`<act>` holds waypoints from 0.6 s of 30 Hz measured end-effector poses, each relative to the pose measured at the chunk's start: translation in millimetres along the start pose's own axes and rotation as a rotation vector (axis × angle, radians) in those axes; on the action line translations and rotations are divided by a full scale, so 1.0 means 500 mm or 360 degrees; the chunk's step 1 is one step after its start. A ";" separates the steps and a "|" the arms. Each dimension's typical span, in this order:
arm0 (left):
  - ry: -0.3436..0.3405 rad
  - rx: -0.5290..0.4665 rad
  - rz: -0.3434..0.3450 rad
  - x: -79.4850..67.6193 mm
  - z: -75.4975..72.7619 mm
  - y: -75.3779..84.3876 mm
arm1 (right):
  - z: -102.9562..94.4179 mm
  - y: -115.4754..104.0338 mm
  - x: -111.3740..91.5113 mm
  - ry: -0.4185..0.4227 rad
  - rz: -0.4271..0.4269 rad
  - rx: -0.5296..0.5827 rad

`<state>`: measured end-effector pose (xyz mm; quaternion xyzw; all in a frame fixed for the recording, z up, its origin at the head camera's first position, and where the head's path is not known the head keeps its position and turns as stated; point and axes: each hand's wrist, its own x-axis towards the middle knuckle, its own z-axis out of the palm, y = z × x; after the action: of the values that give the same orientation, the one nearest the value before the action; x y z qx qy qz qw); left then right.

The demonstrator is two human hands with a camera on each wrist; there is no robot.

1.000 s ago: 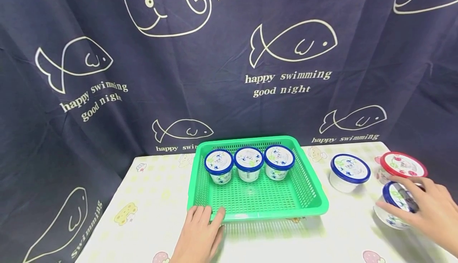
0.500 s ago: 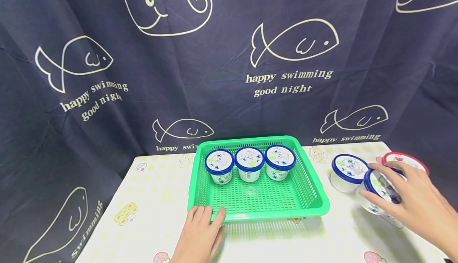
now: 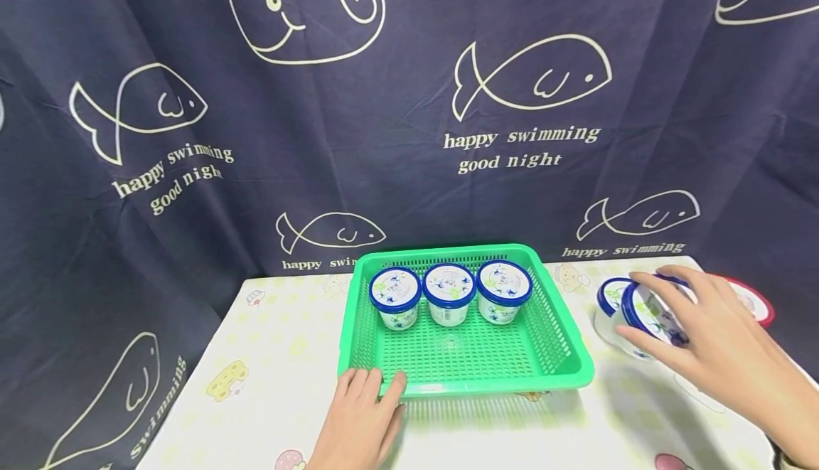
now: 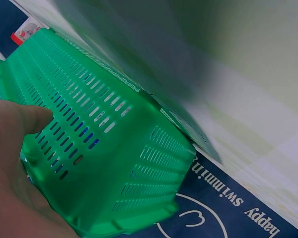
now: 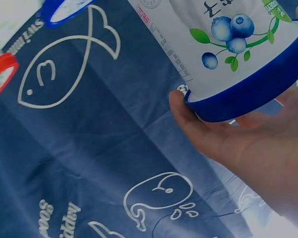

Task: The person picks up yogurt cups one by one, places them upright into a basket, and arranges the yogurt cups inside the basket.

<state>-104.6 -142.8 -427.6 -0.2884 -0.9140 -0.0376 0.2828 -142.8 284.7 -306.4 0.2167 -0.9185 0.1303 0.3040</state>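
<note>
My right hand (image 3: 713,338) holds a white yogurt tub (image 3: 654,313) with a blue lid, raised above the table's right side. Blueberries are printed on that tub's wall (image 5: 188,29) in the right wrist view; my fingers and thumb grip it round the lid. My left hand (image 3: 358,417) grips the front rim of a green plastic basket (image 3: 486,386), its thumb against the perforated outer wall (image 4: 114,148) in the left wrist view. Inside the basket, along the back, stand three blue-lidded tubs: left (image 3: 395,290), middle (image 3: 449,285) and right (image 3: 505,284).
Behind the held tub, another blue-lidded tub (image 3: 609,301) stands on the table, partly hidden. A red-lidded tub (image 3: 750,301) is farther right, mostly covered by my right hand. A dark blue curtain (image 3: 409,150) with fish drawings hangs behind the patterned tablecloth (image 3: 269,356).
My right hand has lifted the blue-lidded tub off the table and carried it left and upward, in front of the other blue-lidded tub. My left hand stays on the basket rim.
</note>
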 end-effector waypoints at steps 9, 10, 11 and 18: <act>-0.0009 0.0008 -0.0007 -0.001 0.002 0.001 | 0.008 -0.029 0.035 -0.0013 0.0009 0.0030; -0.0003 0.0006 -0.0005 0.000 0.002 0.000 | 0.009 -0.032 0.040 -0.0010 -0.0008 0.0037; -0.0002 0.0001 -0.0004 0.001 0.002 0.000 | 0.011 -0.035 0.044 -0.0009 -0.0027 0.0045; 0.0007 -0.0020 -0.0007 0.001 0.001 0.001 | 0.023 -0.060 0.066 -0.0058 -0.0057 0.0096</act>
<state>-104.9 -142.1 -427.7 -0.2882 -0.9137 -0.0447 0.2830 -158.0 243.5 -292.0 0.2445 -0.9155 0.1484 0.2829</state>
